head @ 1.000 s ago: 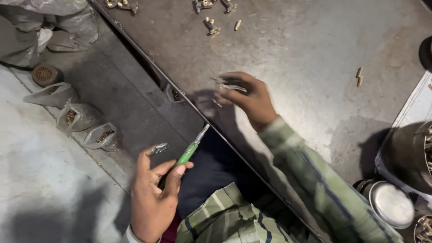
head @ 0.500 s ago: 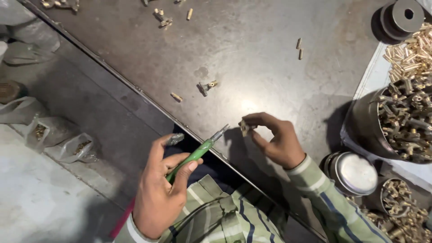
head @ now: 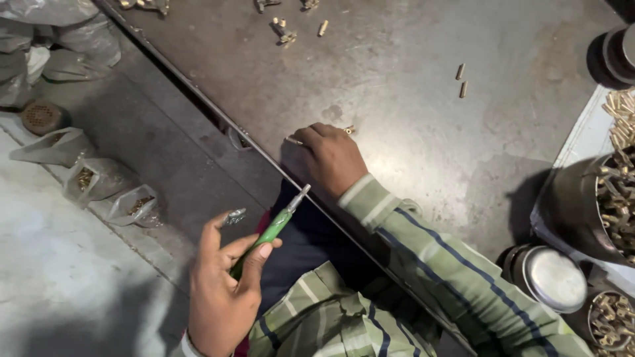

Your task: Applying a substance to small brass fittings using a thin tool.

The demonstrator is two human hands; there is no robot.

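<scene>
The scene is moderately lit by soft, diffuse light from above and to the right. The metal table shows a pale, dull sheen beyond the right hand. Dark shadows pool under that hand's wrist and left of the metal container. The floor below the left hand is dim. Fine detail is soft, with slight blur at the edges.

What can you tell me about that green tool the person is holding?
The green-handled tool looks like a small screwdriver: a slim, bright green, plastic-looking handle ending in a short silvery metal tip. The left hand grips its lower end between thumb and fingers. It slants up and to the right, tip in the air near the table edge.
</scene>
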